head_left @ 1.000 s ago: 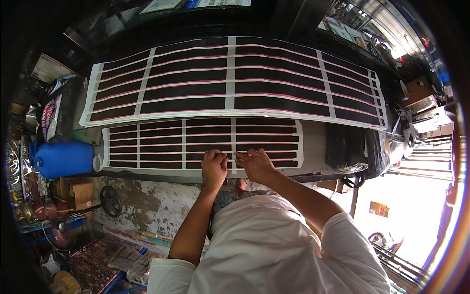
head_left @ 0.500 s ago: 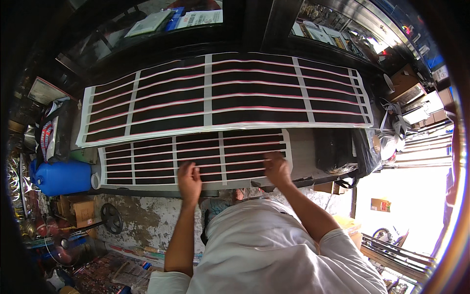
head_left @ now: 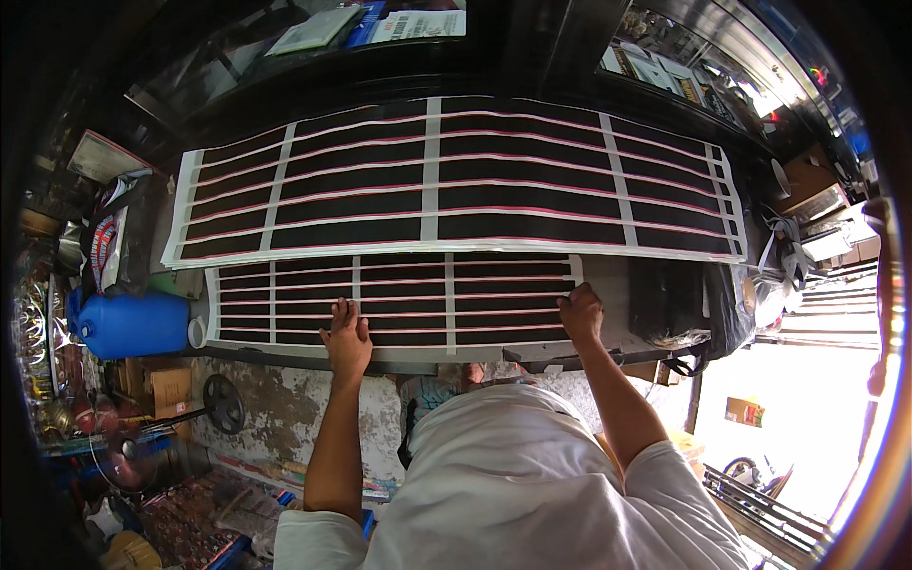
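Observation:
A smaller printed sheet [head_left: 399,309] lies along the near part of the grey table, black bars divided by white and pink lines. On its near middle rests my left hand [head_left: 348,344], fingers spread and holding nothing. My right hand [head_left: 583,313] is at the sheet's right end, its fingers bent and closed at the white margin; the exact grip is partly hidden by the hand. Behind it lies a stack of larger sheets [head_left: 522,199] with the same black bars, overlapping the smaller sheet's far edge.
A blue jerrycan [head_left: 133,325] stands at the left, beside a white roll [head_left: 198,332]. Black plastic-wrapped goods [head_left: 670,296] sit on the table's right. Dark-framed glass panels rise behind. A black handwheel [head_left: 224,404] is below the table's left side.
My left hand has slid left along the smaller sheet and spread its fingers. My right hand has moved right to the sheet's end. The whole view has shifted slightly.

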{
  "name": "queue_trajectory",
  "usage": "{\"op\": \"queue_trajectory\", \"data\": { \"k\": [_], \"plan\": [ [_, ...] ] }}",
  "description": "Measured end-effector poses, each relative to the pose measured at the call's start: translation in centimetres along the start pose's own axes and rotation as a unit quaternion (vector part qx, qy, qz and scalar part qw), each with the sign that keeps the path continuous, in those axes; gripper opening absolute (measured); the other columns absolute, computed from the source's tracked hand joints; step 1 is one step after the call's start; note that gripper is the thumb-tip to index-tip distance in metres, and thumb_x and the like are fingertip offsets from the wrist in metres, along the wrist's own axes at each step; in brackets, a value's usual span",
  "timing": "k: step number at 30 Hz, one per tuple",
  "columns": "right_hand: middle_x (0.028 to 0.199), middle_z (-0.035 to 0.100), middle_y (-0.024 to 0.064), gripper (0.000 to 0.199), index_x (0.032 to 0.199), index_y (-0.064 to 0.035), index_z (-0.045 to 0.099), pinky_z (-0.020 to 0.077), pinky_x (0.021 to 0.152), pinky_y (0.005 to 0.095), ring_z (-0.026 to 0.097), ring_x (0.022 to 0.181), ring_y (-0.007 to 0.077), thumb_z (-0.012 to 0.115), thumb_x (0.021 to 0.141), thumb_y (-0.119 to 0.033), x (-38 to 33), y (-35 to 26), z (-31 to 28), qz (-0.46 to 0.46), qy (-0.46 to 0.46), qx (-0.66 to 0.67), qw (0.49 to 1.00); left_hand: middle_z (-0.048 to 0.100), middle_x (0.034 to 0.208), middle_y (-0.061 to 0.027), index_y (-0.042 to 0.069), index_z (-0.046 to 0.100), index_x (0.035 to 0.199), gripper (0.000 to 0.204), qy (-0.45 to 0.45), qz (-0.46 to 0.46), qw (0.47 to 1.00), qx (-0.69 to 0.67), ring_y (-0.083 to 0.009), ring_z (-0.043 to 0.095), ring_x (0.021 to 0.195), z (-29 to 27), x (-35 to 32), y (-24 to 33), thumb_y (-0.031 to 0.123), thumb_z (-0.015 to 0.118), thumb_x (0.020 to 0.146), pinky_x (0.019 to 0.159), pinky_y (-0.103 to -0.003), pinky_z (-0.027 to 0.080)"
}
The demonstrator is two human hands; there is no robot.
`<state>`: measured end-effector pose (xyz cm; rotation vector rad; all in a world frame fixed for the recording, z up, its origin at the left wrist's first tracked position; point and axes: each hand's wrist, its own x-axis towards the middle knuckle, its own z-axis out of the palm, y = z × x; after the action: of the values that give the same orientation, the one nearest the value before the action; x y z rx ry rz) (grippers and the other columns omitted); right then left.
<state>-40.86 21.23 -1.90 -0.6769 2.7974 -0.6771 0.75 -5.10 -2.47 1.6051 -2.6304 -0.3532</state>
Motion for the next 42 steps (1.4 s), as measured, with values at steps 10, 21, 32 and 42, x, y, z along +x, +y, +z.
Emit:
{"op": "queue_trajectory", "data": {
  "k": [10, 21, 32, 42],
  "plan": [
    [0.082, 0.079, 0.0119, 0.014, 0.084, -0.007, 0.073, 0.0611, 0.077, 0.0409, 0.078, 0.08, 0.0283, 0.086, 0.079, -0.012, 1.2, 1.5, 1.2, -0.004, 0.053, 0.095, 0.994, 0.04, 0.172, -0.0089, 0.017, 0.053, 0.159, 0.049, -0.063, -0.057, 0.996, -0.008, -0.0292, 0.032, 0.162, -1.5, 0.4, 1.1, 0.031, 0.053, 0.112, 0.123, -0.081, 0.018],
    [0.086, 0.079, 0.0137, 0.017, 0.088, -0.008, 0.075, 0.0607, 0.081, 0.0435, 0.078, 0.086, 0.0339, 0.086, 0.079, -0.018, 1.1, 1.2, 0.8, 0.002, 0.044, 0.064, 0.997, 0.042, 0.172, -0.0074, 0.018, 0.056, 0.156, 0.046, -0.051, -0.058, 0.997, -0.028, -0.0277, 0.034, 0.161, -1.5, 0.3, 1.2, 0.028, 0.054, 0.111, 0.121, -0.083, 0.017],
    [0.086, 0.078, 0.0156, 0.012, 0.086, -0.0061, 0.072, 0.06, 0.08, 0.0454, 0.077, 0.085, 0.0348, 0.082, 0.082, -0.011, 0.9, 1.7, 0.5, -0.01, 0.041, 0.079, 0.996, 0.038, 0.173, -0.0099, 0.016, 0.048, 0.161, 0.051, -0.073, -0.051, 0.996, 0.009, -0.0298, 0.032, 0.162, -1.7, 0.4, 1.6, 0.031, 0.052, 0.112, 0.121, -0.083, 0.02],
    [0.098, 0.069, 0.0203, 0.022, 0.102, -0.0028, 0.069, 0.0558, 0.085, 0.0486, 0.069, 0.098, 0.04, 0.076, 0.082, 0.002, 0.2, 2.6, -0.1, -0.112, 0.059, 0.047, 0.991, 0.053, 0.156, -0.0182, 0.012, 0.062, 0.15, 0.049, 0.162, 0.186, 0.963, -0.109, -0.0393, 0.053, 0.141, 0.6, -3.5, 6.5, 0.027, 0.064, 0.104, 0.12, -0.067, 0.035]
  ]
}}
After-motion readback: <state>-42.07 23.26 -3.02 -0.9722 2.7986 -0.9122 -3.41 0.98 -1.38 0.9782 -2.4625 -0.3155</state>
